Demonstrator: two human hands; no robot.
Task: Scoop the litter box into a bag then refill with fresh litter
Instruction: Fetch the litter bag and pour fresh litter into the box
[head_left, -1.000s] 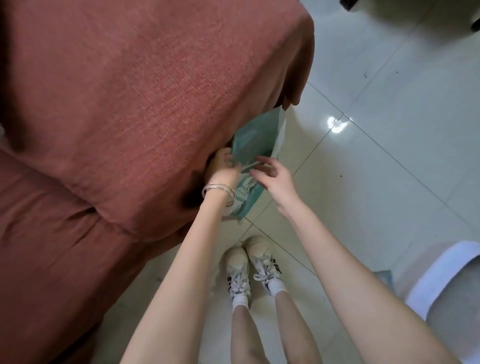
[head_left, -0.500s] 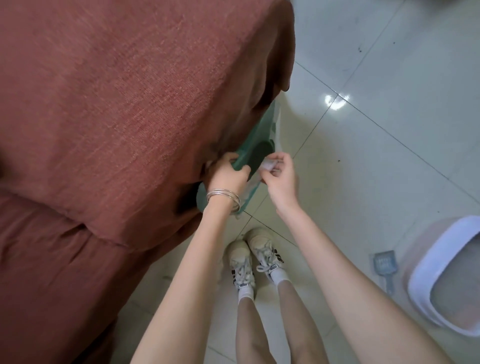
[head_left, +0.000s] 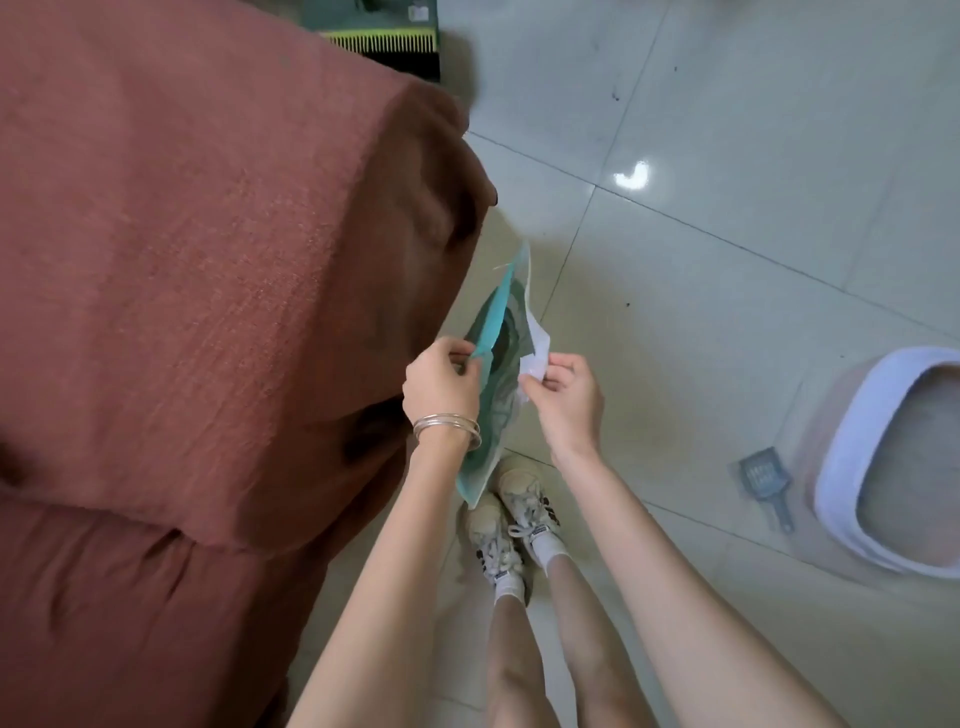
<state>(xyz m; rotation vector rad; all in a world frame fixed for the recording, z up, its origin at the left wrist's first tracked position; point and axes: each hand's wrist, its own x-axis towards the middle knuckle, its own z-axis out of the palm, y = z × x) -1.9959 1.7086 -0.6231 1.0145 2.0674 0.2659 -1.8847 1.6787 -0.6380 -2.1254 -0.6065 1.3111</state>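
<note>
A teal and white litter bag (head_left: 501, 343) stands on the floor against the sofa arm, just ahead of my feet. My left hand (head_left: 441, 382), with bangles at the wrist, pinches the teal left edge of its mouth. My right hand (head_left: 563, 392) pinches the white right edge, and the mouth gapes between them. At the right edge of the head view sits the litter box (head_left: 841, 457), white-rimmed with grey litter inside. A grey-blue scoop (head_left: 768, 480) lies on the floor beside its left side.
A rust-red covered sofa (head_left: 208, 312) fills the left half of the view. A dark green object with a yellow-green strip (head_left: 382, 41) sits at the top behind it. Glossy pale floor tiles (head_left: 727, 234) stretch to the right.
Both hands have taken the bag's top edges and pulled them apart, opening its mouth. The view has swung, bringing the litter box and scoop further into sight.
</note>
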